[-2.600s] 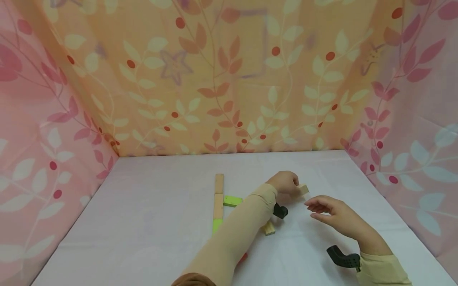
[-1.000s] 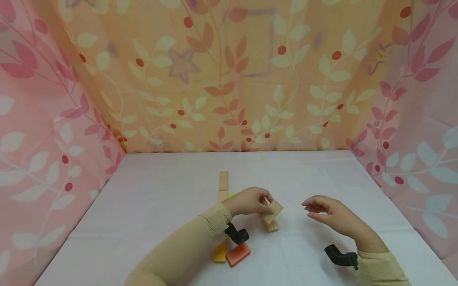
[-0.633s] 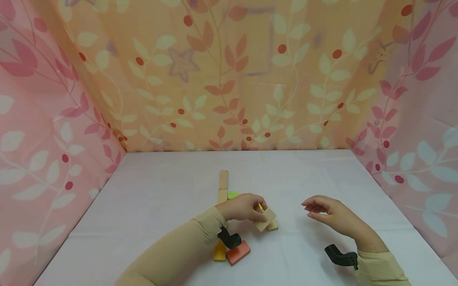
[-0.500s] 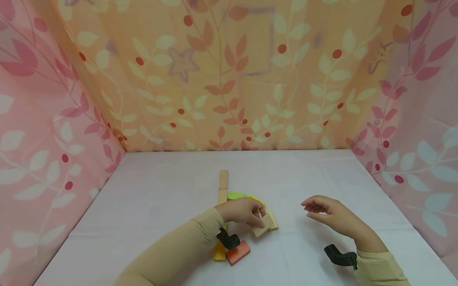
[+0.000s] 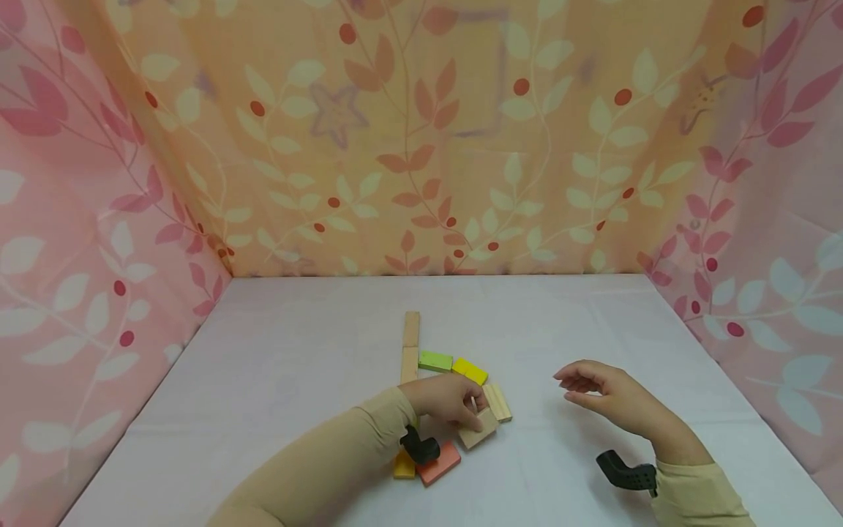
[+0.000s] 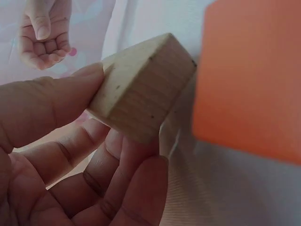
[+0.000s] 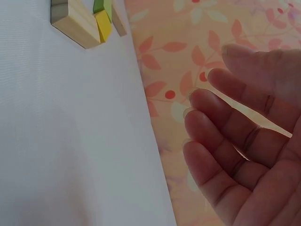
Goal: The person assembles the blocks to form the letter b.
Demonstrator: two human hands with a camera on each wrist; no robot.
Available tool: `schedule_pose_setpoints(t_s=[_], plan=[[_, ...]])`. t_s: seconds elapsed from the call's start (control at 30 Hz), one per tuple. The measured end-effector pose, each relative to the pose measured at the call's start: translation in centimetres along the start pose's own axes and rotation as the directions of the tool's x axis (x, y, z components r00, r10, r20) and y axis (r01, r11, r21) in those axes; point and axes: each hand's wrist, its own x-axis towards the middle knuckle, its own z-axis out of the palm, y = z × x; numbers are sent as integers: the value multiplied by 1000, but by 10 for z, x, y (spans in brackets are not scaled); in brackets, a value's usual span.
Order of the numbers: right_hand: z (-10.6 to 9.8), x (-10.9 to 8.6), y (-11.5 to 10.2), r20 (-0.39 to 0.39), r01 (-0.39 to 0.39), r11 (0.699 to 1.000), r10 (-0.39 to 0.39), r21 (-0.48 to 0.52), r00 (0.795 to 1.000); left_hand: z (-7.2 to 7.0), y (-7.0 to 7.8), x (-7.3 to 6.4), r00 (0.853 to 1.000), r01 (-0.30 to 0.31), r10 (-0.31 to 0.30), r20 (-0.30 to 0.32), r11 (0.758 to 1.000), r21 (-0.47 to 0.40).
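Note:
My left hand [image 5: 443,399] pinches a plain wooden block [image 5: 478,429] between thumb and fingers, seen close up as a pale wooden block [image 6: 146,89] in the left wrist view. It is held between an orange-red block [image 5: 440,464] and a grooved natural wood block [image 5: 498,403]. A yellow block [image 5: 470,370] and a green block [image 5: 435,361] continue the curve, back to a straight column of wooden blocks [image 5: 411,329]. My left forearm hides part of that column. Off to the right, my right hand [image 5: 612,395] holds nothing, its fingers loosely bent.
An amber block [image 5: 404,465] lies beside the orange-red one at the near end. Black wrist-worn devices [image 5: 626,472] stick out from both wrists. The white tabletop [image 5: 296,351] is bounded by patterned cloth walls [image 5: 421,183] at the back and sides.
My left hand has brought the plain wooden block from the far right toward the near end of the curve, lowering it beside the orange-red block. My right hand has stayed nearly still.

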Motion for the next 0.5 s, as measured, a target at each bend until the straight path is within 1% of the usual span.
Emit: schedule_pose_setpoints(t_s=[0.2, 0.4, 0.5], plan=[[0, 0, -3, 13, 16, 1000, -17, 8, 1000, 3, -3, 0, 1000, -31, 32, -2, 999, 30], [-1, 0, -4, 27, -19, 1000, 19, 8, 999, 4, -5, -1, 999, -51, 51, 9, 996, 69], [0, 1, -4, 29, -23, 1000, 23, 3, 999, 4, -5, -2, 999, -45, 45, 16, 998, 53]])
